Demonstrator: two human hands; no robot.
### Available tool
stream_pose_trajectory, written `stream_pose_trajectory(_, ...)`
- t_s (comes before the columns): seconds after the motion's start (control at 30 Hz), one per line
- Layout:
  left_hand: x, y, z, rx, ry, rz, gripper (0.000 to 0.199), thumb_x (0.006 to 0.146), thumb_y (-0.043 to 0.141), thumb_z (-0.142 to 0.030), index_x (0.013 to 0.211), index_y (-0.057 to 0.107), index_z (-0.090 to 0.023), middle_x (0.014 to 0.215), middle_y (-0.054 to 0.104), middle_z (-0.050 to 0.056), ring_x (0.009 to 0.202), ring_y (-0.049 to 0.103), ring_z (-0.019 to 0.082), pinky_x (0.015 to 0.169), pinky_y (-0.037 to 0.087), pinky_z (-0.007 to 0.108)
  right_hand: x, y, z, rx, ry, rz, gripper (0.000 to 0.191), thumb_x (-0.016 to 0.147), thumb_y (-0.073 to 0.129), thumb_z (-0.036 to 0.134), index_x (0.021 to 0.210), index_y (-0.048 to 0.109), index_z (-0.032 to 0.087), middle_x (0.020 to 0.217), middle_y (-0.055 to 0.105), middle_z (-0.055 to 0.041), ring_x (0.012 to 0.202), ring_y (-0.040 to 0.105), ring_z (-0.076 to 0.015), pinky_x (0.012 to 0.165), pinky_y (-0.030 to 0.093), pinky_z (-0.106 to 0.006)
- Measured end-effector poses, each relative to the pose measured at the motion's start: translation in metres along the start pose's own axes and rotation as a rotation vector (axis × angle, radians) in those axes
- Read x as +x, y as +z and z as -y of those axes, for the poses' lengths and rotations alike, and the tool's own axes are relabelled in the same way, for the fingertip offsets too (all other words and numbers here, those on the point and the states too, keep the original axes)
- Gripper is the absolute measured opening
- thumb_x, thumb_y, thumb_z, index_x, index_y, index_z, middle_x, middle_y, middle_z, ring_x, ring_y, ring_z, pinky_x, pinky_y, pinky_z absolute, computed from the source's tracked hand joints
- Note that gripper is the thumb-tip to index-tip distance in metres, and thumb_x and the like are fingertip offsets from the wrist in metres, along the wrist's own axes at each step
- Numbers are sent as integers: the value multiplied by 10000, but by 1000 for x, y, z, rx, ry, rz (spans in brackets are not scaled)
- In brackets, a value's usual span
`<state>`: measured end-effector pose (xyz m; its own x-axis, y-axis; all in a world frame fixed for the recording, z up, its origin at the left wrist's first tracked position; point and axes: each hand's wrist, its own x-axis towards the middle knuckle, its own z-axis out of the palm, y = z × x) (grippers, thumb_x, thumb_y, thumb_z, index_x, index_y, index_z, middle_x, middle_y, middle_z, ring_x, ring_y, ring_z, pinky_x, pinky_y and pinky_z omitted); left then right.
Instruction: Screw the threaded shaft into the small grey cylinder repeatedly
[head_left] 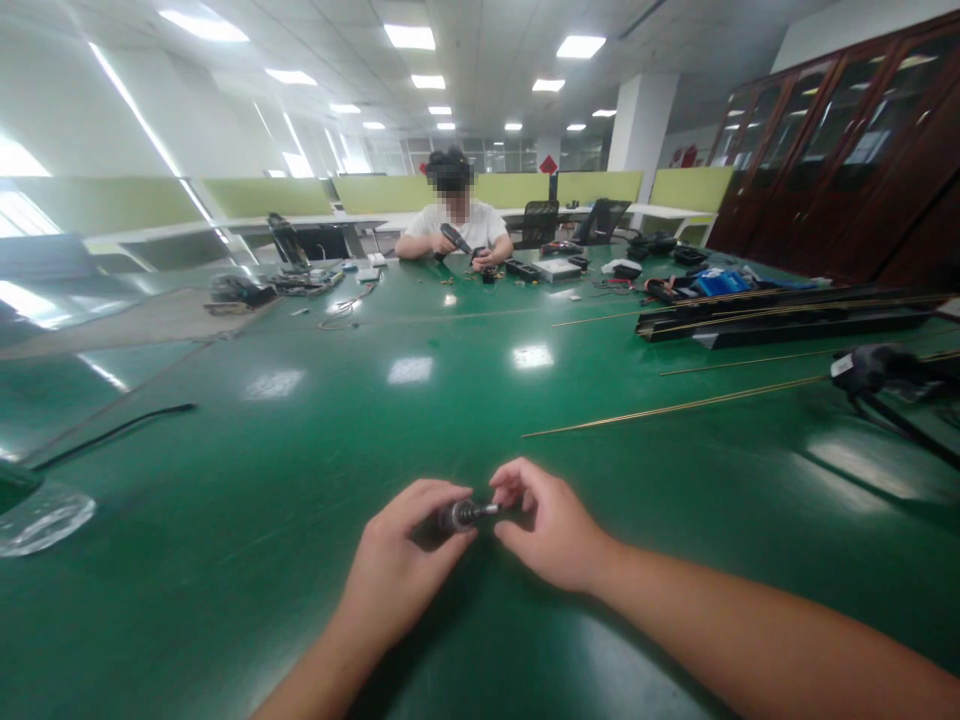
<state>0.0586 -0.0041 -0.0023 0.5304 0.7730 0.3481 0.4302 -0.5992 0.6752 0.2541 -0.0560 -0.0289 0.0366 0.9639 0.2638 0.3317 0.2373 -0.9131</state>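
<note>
My left hand (pixel 409 545) is closed around a small dark cylindrical part (pixel 456 516), low in the middle of the view. A thin metal shaft (pixel 486 510) sticks out of it to the right. Thumb and fingers grip the part from both sides, so some of its body is hidden. Just right of the shaft's tip is my right hand (pixel 555 525), its thumb and curled fingers apart with a gap between them. Nothing shows in that gap. Both hands are over the green tabletop (pixel 337 420).
Long thin brass-coloured rods (pixel 660 408) and a black channel (pixel 780 318) lie to the right, near a black device (pixel 870 370). A black strip (pixel 120 430) and a clear plastic piece (pixel 52 520) are left. Across the table a person (pixel 457 225) holds a power drill (pixel 455 238).
</note>
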Motion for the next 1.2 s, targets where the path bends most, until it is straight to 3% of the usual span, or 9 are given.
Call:
stream_pose_trajectory(0.4,-1,3,-2,40,73,60,215,851,659,-246,1054,725,-276,1021,691,24,941,653,181,822,511,260,-2,-1,0,-37,-25,27,301,714,696,115,999,662,205,914,688,-5,847,641,-177,789,497,-289)
stream_pose_trajectory(0.73,-4,4,1,64,11,55,197,818,707,-280,1014,688,-264,977,723,-10,876,678,173,795,517,254,-1,-1,4,-46,1,35,284,712,666,85,969,675,205,889,699,-3,827,651,-173,768,497,-275)
stream_pose_trajectory(1.2,-2,4,0,60,51,58,169,836,701,-287,1002,687,-261,974,713,-4,894,666,172,803,504,253,0,-1,3,-41,-34,40,201,725,671,73,888,702,187,872,702,-15,821,661,-168,746,508,-259)
